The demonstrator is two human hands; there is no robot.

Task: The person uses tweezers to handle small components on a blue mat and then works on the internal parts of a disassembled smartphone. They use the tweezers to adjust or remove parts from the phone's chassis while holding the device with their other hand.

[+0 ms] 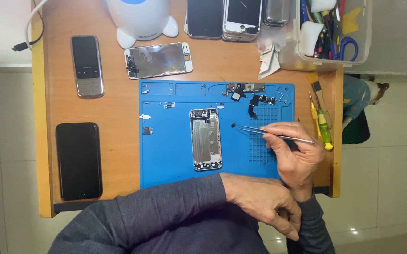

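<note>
— What carries it all?

— A wooden bench (118,108), with a blue work mat (165,155) spread over its middle and reaching to the near edge. Toward the left edge lies a large black phone (78,161), face up, and beyond it a smaller grey keypad phone (86,66).

— And at the far edge?

— A white rounded device (140,21) stands there, with a stack of phone bodies (224,19) beside it and a clear plastic tool box (335,30) at the far right corner (scissors and pens inside). Just in front of the white device lies a detached phone screen (158,59).

— What sits on the mat?

— An opened phone chassis (206,139) lies near its centre, lengthwise. Small boards and flex parts (250,94) rest along the mat's far edge, and a tiny dark part (233,125) lies just right of the chassis.

— The hands?

— The right hand (297,157) is over the mat's right side, fingers clamped on metal tweezers (271,133), whose tips lie near the tiny dark part; I cannot tell whether they touch it. The left hand (264,200) rests at the near edge, crossed over the right wrist, fingers loosely curled together and holding nothing.

— Anything at the right edge?

— Yellow and green screwdrivers (323,127) and a small brush (317,91).
</note>
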